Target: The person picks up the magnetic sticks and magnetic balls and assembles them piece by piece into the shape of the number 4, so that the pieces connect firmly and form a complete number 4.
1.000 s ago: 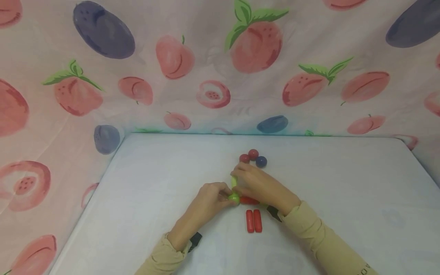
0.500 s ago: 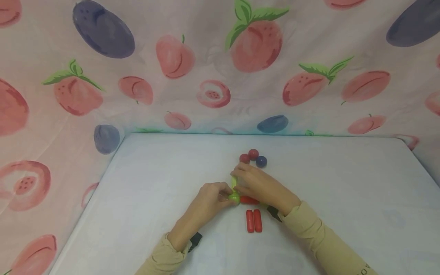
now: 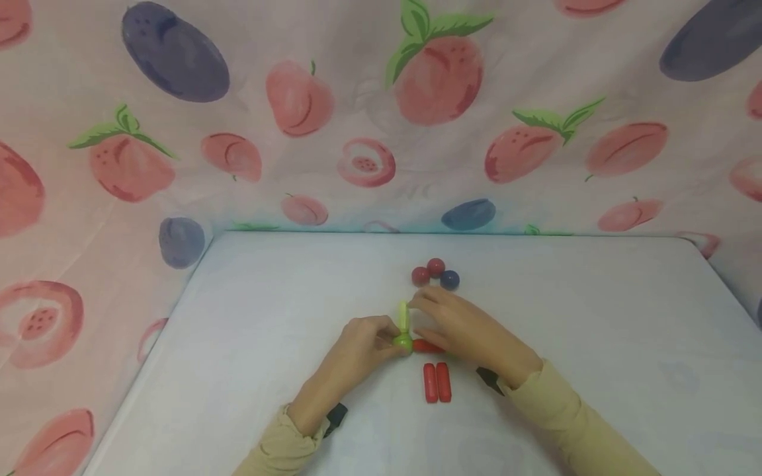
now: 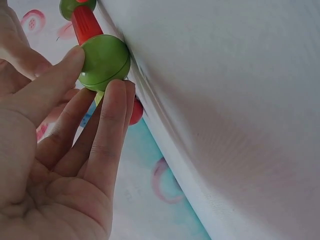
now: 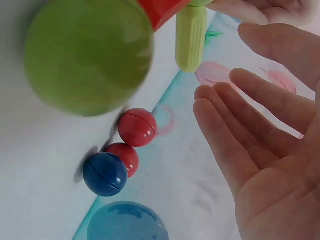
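My left hand (image 3: 360,345) pinches a green ball (image 4: 105,64) between thumb and fingertips. A red rod (image 4: 86,25) runs from that ball to a second green ball (image 5: 89,56), which looms large in the right wrist view and is hidden under my right hand in the head view. From the held ball a yellow-green rod (image 3: 404,317) points toward the back of the table. My right hand (image 3: 461,327) hovers just right of this rod, its fingers loosely extended and apart from it, as the right wrist view (image 5: 270,135) confirms for the hand.
Two red rods (image 3: 437,383) lie side by side in front of the joined pieces. Behind my right hand sit two red balls (image 3: 436,267) and a blue ball (image 3: 450,279), grouped close together. A fruit-patterned cloth (image 3: 333,178) hangs along the white table's (image 3: 286,277) back edge.
My right hand has let go of the yellow-green rod and drawn slightly to the right, showing more of it. My left hand stays on the green ball.
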{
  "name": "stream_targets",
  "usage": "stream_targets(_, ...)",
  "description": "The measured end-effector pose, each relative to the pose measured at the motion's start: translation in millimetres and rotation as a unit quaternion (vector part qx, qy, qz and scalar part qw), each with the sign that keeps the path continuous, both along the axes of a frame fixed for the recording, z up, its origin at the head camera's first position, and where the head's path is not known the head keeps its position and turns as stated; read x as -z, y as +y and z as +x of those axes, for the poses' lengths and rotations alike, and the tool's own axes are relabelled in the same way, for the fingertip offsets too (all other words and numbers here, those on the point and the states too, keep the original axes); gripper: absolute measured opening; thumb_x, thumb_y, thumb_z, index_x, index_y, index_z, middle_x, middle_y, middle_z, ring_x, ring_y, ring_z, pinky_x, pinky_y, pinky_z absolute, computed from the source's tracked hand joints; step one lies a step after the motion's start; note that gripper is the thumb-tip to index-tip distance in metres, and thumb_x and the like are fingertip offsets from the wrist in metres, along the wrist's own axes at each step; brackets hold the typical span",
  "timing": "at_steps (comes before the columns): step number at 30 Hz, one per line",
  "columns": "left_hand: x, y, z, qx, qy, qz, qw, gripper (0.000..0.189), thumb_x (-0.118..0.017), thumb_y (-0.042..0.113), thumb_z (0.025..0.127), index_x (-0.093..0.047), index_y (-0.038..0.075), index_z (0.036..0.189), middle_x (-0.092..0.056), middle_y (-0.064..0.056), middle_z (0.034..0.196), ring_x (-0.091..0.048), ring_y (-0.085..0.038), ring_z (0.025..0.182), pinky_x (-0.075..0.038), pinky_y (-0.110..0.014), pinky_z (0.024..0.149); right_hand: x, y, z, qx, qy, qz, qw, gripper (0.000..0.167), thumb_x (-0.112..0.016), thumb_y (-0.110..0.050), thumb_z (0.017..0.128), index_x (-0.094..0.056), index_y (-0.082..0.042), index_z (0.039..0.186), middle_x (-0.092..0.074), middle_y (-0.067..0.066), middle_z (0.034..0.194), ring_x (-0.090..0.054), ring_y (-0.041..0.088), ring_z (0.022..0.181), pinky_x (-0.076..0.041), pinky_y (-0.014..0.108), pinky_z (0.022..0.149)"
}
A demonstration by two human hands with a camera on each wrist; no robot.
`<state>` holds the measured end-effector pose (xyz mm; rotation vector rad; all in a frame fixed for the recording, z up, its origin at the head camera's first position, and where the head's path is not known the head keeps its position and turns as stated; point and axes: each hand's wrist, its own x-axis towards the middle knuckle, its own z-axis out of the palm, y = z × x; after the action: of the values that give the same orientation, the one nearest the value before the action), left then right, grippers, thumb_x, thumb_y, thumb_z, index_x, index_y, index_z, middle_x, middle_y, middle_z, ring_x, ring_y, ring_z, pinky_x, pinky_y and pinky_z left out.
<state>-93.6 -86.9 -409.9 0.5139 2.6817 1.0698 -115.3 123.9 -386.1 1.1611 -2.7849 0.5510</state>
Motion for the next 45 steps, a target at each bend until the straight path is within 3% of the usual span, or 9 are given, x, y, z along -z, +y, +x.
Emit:
stream_targets(6,0.2,-1.1,0.0,0.000,-0.001,0.005,1.0000,0.024,-0.081,0.025,0.082,-0.072,0.011,0.100,-0.074,0.000,0.093,-0.068,-0.006,0.081,-0.056,-0.021,0.074,-3.5,4.5,9.4,-0.005,0.006,-0.008,0.9999,0.041,-0.081,-0.019,0.082,-0.066,-0.005,0.118,-0.063,0.004,0.113,-0.060,0.017,0.104,-0.056,0.032,0.092)
stream_targets(18,2.0,-1.6,0.3,0.000,-0.003,0.003,1.0000,0.024,-0.081,0.026,0.082,-0.072,0.011,0.099,-0.074,0.001,0.091,-0.067,-0.005,0.080,-0.055,-0.020,0.071,-0.3,13.9,29.5,-0.011,-0.041,-0.012,0.9990,0.040,-0.081,-0.020,0.083,-0.065,-0.010,0.118,-0.063,0.001,0.114,-0.059,0.013,0.102,-0.056,0.031,0.090)
stream_targets(27,1.4,-0.6,-0.5,-0.001,-0.004,0.002,1.0000,0.024,-0.081,0.027,0.083,-0.072,0.012,0.099,-0.074,0.001,0.092,-0.067,-0.006,0.080,-0.055,-0.020,0.072,4.4,17.7,37.3,-0.020,-0.044,-0.009,0.9988,0.032,-0.077,-0.021,0.086,-0.066,-0.010,0.114,-0.062,0.000,0.109,-0.057,0.009,0.097,-0.056,0.027,0.087)
stream_targets(38,-0.3,-0.1,-0.6,-0.002,-0.010,0.009,0.9999,0.023,-0.079,0.027,0.084,-0.072,0.011,0.099,-0.074,0.000,0.096,-0.069,-0.008,0.082,-0.057,-0.023,0.074,11.7,18.2,46.0,-0.044,-0.050,-0.020,0.9975,0.040,-0.078,-0.020,0.086,-0.066,-0.007,0.122,-0.063,0.000,0.109,-0.055,0.006,0.092,-0.055,0.019,0.081)
stream_targets(45,0.3,-0.2,-0.2,-0.002,-0.008,0.013,0.9999,0.025,-0.080,0.028,0.084,-0.072,0.011,0.100,-0.074,0.000,0.095,-0.068,-0.007,0.082,-0.056,-0.021,0.074,15.2,18.2,51.6,-0.044,-0.049,0.005,0.9978,0.038,-0.079,-0.020,0.085,-0.067,-0.008,0.118,-0.063,0.000,0.113,-0.056,0.010,0.097,-0.056,0.025,0.086)
